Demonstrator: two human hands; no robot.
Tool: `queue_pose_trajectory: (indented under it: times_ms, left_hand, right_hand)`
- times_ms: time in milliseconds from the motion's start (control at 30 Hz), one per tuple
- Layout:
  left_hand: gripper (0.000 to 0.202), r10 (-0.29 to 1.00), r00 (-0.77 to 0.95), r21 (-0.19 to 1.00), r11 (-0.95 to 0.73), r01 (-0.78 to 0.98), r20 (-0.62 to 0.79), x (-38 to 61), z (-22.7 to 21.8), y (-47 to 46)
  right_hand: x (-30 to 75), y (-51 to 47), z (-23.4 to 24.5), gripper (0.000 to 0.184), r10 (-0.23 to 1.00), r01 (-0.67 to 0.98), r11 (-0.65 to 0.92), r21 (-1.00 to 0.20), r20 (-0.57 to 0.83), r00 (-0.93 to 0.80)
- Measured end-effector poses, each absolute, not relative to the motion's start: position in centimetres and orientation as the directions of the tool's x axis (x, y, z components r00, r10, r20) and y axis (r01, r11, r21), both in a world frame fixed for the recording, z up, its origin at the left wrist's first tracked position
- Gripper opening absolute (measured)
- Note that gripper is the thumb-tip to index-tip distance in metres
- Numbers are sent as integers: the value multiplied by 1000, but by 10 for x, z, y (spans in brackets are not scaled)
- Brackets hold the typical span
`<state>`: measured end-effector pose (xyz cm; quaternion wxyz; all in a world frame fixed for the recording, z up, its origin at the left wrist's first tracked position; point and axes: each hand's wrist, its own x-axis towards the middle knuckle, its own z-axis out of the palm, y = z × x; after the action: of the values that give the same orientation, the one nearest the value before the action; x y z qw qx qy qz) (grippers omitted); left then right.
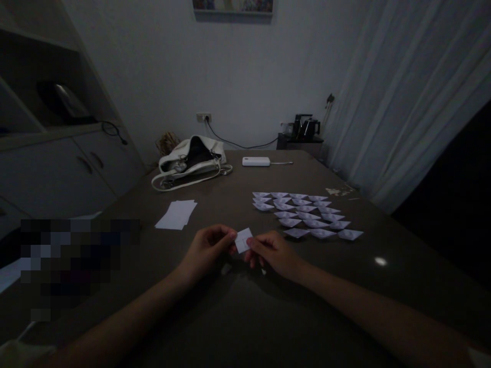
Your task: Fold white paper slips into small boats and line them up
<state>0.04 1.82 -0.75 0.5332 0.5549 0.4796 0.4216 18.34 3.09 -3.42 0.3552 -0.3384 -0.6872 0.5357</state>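
Note:
A small white folded paper piece is held just above the dark table, pinched from both sides. My left hand grips its left edge with closed fingers. My right hand pinches its right edge. To the right, beyond my right hand, lie several folded white paper boats in rows. A small stack of white paper sheets rests on the table to the far left of my hands.
A white handbag sits at the table's far side, with a white power bank and cable beside it. A kettle stands on a low stand by the wall. Cabinets run along the left, a curtain hangs right.

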Motion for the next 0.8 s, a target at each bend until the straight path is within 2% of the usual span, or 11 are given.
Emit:
queue_pose_trajectory:
  times_ms: [133,300,533,800]
  left_hand:
    - [26,980,192,994,36,102,-55,1,-8,18]
    - [27,979,192,995,50,90,-66,1,-8,18]
    - [26,972,233,998,33,49,-44,3,-7,16]
    - [26,959,281,995,13,99,-40,2,-11,18]
  right_hand:
    - [184,31,-35,49,846,110,237,-965,149,-513]
    - [183,31,-37,50,842,83,206,-975,133,-523]
    - [183,30,-36,31,804,83,199,-977,114,-583]
    - [186,31,-36,30,798,137,276,-951,147,-585]
